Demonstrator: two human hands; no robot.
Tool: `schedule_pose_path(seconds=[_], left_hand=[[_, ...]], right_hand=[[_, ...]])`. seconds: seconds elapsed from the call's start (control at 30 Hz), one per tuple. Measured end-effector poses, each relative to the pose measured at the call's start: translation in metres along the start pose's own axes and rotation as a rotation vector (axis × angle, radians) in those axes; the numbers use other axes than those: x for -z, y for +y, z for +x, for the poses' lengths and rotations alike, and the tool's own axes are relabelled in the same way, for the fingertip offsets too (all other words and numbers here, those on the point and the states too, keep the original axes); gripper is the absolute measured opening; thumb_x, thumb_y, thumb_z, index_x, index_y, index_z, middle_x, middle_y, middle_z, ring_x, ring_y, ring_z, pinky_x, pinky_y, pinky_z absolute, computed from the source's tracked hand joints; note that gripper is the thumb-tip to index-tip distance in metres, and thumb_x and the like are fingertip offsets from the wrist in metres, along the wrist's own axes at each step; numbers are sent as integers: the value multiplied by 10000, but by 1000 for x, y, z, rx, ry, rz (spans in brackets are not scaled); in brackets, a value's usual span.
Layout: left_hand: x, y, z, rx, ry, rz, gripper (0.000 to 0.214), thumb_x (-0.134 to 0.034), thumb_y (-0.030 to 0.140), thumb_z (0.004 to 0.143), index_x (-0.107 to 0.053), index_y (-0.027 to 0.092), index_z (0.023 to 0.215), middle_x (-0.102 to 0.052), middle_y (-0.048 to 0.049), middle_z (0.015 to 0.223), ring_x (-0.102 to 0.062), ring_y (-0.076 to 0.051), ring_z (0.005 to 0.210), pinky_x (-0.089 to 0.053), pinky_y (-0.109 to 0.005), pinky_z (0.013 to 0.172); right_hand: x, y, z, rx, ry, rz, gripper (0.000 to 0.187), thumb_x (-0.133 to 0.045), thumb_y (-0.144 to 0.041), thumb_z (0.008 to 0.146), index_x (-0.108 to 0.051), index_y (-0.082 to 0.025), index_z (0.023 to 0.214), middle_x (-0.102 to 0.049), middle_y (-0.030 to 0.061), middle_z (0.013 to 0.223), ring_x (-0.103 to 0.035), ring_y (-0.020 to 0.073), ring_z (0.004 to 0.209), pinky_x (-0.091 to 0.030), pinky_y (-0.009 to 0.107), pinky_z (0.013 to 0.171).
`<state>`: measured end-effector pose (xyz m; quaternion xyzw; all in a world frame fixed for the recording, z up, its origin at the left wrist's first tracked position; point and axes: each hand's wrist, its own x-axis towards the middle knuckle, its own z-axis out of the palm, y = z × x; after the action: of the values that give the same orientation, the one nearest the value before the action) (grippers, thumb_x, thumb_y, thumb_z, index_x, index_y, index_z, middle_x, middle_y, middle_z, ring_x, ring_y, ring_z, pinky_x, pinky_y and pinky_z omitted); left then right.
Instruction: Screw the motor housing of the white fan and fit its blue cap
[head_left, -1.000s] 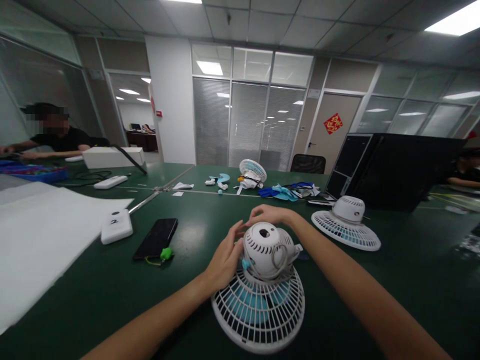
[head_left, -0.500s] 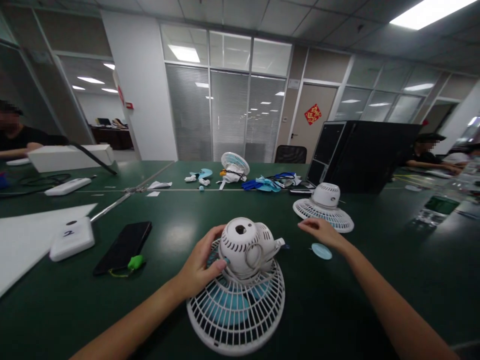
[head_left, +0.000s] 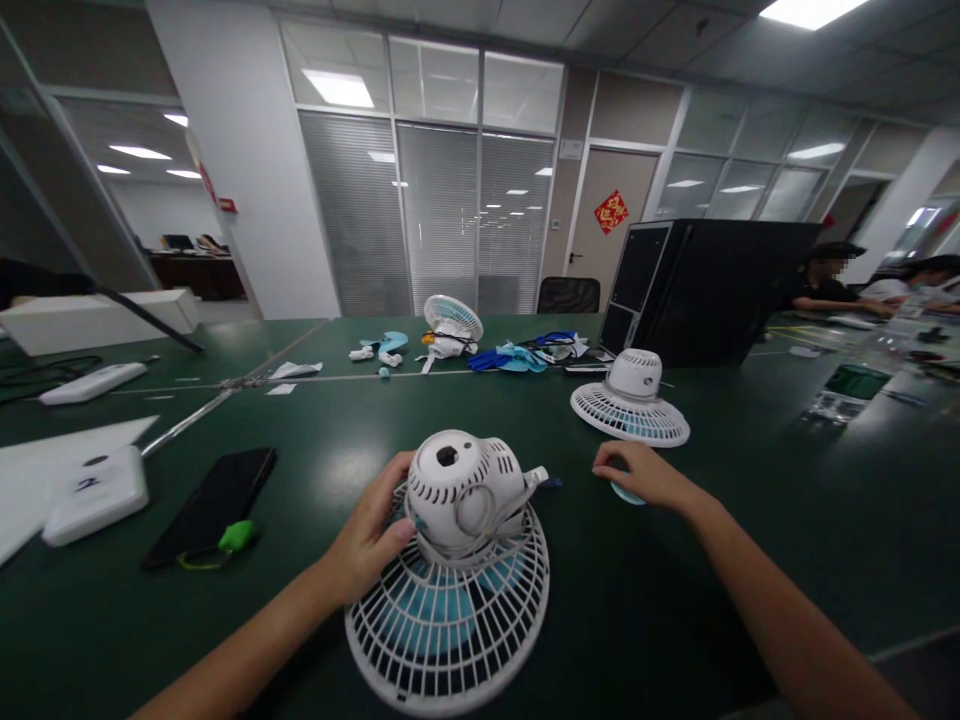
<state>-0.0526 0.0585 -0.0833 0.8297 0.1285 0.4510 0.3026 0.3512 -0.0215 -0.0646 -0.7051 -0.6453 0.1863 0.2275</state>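
Observation:
A small white fan (head_left: 450, 590) with blue blades lies face down on the green table (head_left: 675, 600), its motor housing pointing up. My left hand (head_left: 371, 535) grips the housing's left side and the grille beneath it. My right hand (head_left: 641, 472) rests on the table to the fan's right, fingers curled over a small light-blue round disc (head_left: 624, 493), which it half covers.
A second white fan (head_left: 630, 410) lies face down just beyond my right hand. A black phone (head_left: 214, 505) and a white box (head_left: 94, 492) lie to the left. A black case (head_left: 705, 290), a third fan (head_left: 452, 325) and blue parts sit farther back. People sit at the far right.
My right hand left the fan's housing, moved right and settled over the blue disc on the table. My left hand stayed on the fan. The view has swung rightward.

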Motion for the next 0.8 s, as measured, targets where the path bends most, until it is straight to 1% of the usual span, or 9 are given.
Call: schedule_pose_path(seconds=[0.13,0.2,0.27,0.33,0.43,0.47,0.57,0.67,0.8], left_hand=[[1,0,0,34,-25,-12,579,-477,570,959,-473,219,1420,-577,-126,1382,-522,-351,1273,-433,-452,1053],[1,1,1,14,-37,-15,573,-467,567,968,-460,228,1430,-562,-124,1400,-516,-349,1281,-433,-445,1050],[1,2,1,-4,-42,-16,575,-460,570,971,-452,233,1438,-557,-123,1405,-520,-345,1278,-435,-440,1046],[1,3,1,-9,-39,-11,574,-460,573,971,-456,235,1434,-558,-122,1405,-527,-339,1269,-432,-436,1050],[0,3,1,-13,-36,-1,559,-450,572,978,-460,235,1424,-548,-123,1416,-539,-327,1254,-426,-429,1059],[0,3,1,-14,-37,3,562,-444,574,980,-454,234,1427,-546,-125,1417,-539,-326,1252,-426,-430,1058],[0,5,3,-22,-40,13,595,-421,594,982,-418,236,1456,-546,-126,1405,-522,-335,1265,-429,-441,1047],[0,9,5,-21,-51,19,629,-407,620,975,-406,233,1471,-551,-131,1388,-519,-342,1258,-442,-444,1029],[0,13,7,-13,-41,29,638,-417,639,962,-432,230,1451,-564,-133,1372,-551,-329,1206,-447,-440,1027]], right_hand=[[0,-10,5,81,215,209,341,-610,-487,910,-642,-149,938,-701,75,909,-694,210,882,-561,428,855],[2,-28,8,147,294,306,447,-622,-597,848,-644,-160,939,-712,108,917,-710,241,881,-573,440,846],[6,-56,10,238,315,376,484,-657,-631,796,-654,-167,931,-721,116,926,-717,253,872,-583,439,830],[10,-93,10,343,285,422,429,-680,-581,800,-662,-170,920,-726,100,913,-720,234,837,-590,412,806],[14,-158,4,503,187,444,290,-716,-433,808,-669,-177,935,-723,57,876,-708,183,765,-589,352,757],[14,-178,1,554,153,438,230,-724,-384,804,-677,-178,895,-718,41,845,-699,168,756,-583,331,758],[9,-221,-3,745,35,327,57,-671,-225,844,-694,-172,845,-714,20,826,-665,133,764,-551,280,743],[3,-232,0,800,-12,228,81,-626,-180,877,-706,-168,875,-724,17,835,-649,124,756,-524,264,711],[2,-212,15,734,9,218,102,-621,-223,882,-706,-171,863,-727,29,841,-655,142,769,-515,280,710]])
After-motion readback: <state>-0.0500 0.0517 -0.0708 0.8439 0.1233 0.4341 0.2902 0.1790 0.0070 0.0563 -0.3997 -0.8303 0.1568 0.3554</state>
